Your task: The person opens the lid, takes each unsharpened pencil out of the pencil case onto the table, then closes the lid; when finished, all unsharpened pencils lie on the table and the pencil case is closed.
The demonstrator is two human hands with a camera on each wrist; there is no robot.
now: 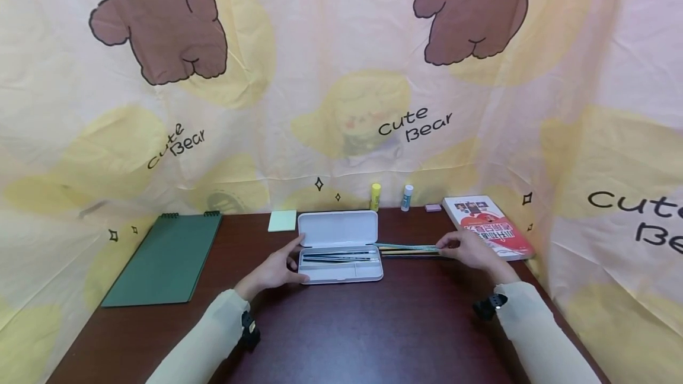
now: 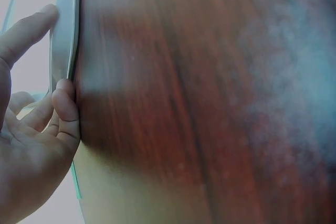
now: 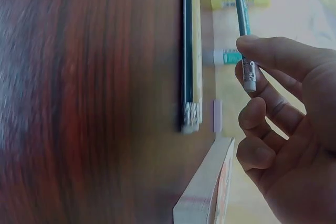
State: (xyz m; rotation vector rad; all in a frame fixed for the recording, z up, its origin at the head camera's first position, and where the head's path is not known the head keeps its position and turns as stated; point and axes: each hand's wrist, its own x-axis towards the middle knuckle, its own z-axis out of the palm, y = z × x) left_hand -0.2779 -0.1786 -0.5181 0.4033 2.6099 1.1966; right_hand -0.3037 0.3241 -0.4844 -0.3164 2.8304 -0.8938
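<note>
Right hand pinches a green pencil near its eraser end, thumb over forefinger, other fingers loosely curled under; the pencil is lifted just clear of the table. Left hand rests at the left end of the open white pencil case, thumb along the tray edge and fingers curled against its side, steadying it rather than lifting. Key relation: the held pencil's long axis runs left-right, tip pointing toward the case, which lies directly left of the right hand, between the two hands; pencils already in the tray lie along the same axis. Right hand is the one on the pencil, left hand is nearer the case. Just below the lifted pencil, a few more pencils lie side by side on the table, parallel to it, eraser ends toward the right hand. Just right of the right hand, a red-and-white book; beyond it a small pink eraser, a blue-capped tube and a yellow glue stick near the backdrop. Left of the left hand, a sticky-note pad and, farther out, a green spiral notebook. Surface is dark reddish wood; a bear-print cloth backdrop wraps round on three sides.
</note>
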